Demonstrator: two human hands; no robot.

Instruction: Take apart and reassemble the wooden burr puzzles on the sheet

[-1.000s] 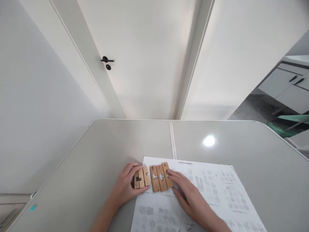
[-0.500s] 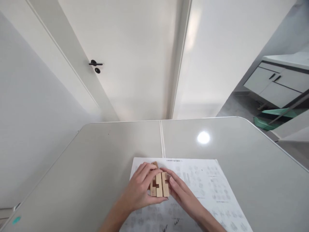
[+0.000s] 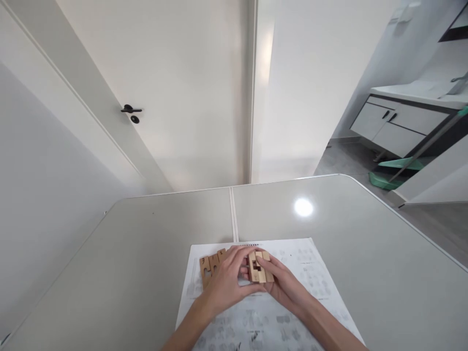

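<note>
Both my hands are around a small cluster of notched wooden puzzle blocks (image 3: 259, 273) above the printed sheet (image 3: 314, 292). My left hand (image 3: 231, 274) curls about the cluster's left side, its fingers behind and its thumb along the near edge. From the right, my right hand (image 3: 283, 279) grips the blocks, with the thumb pressed on their upper face. A dark gap shows between the fitted pieces. Just left of my left hand lie more notched wooden pieces (image 3: 205, 274) with dark marks on their ends; my left hand partly covers them.
The sheet lies on a grey table (image 3: 146, 258) with a pale seam (image 3: 234, 214) down its middle. Beyond the table stands a white door (image 3: 197, 97) with a black handle (image 3: 130, 109). A white cabinet (image 3: 398, 119) and a green dustpan (image 3: 383, 180) are at the right.
My hands and the wooden cluster have shifted right over the sheet, uncovering the loose pieces at the left. My right thumb has come onto the blocks. The view has turned slightly right.
</note>
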